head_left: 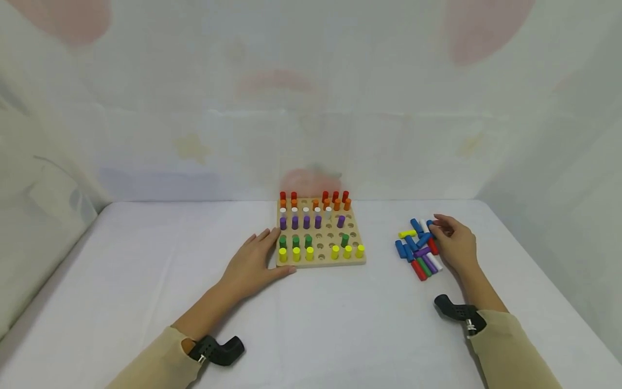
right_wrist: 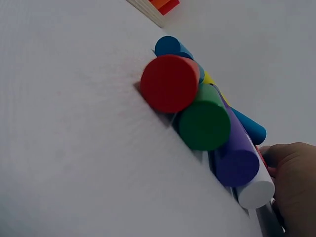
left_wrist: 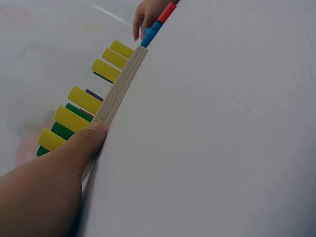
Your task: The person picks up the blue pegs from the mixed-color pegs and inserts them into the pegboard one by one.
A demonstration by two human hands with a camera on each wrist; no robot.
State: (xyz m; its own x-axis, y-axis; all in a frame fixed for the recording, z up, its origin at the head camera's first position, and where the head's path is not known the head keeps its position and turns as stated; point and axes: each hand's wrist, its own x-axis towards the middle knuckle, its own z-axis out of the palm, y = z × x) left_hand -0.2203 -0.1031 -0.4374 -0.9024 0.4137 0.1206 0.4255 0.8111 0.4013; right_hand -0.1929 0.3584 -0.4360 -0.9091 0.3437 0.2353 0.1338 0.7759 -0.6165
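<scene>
My left hand (head_left: 252,266) lies at the left side of a wooden pegboard (head_left: 318,263), fingers along its left edge. Its thumb rests against the near edge, by the yellow pegs (left_wrist: 74,117). Coloured pegs stand in rows on the board: red (head_left: 325,196), orange, white, purple (head_left: 306,222), green (head_left: 296,241) and yellow. My right hand (head_left: 457,244) reaches into a pile of loose pegs, thumb and index finger bent at a blue peg (head_left: 430,223). I cannot tell whether they grip it. In the right wrist view, pegs hide its fingertips.
The loose pile right of the board has blue, yellow, purple, white, red (right_wrist: 169,85) and green pegs (right_wrist: 204,124) lying across one another. A white cloth covers the table (head_left: 335,319). A patterned white curtain (head_left: 389,135) hangs behind, with fabric at both sides.
</scene>
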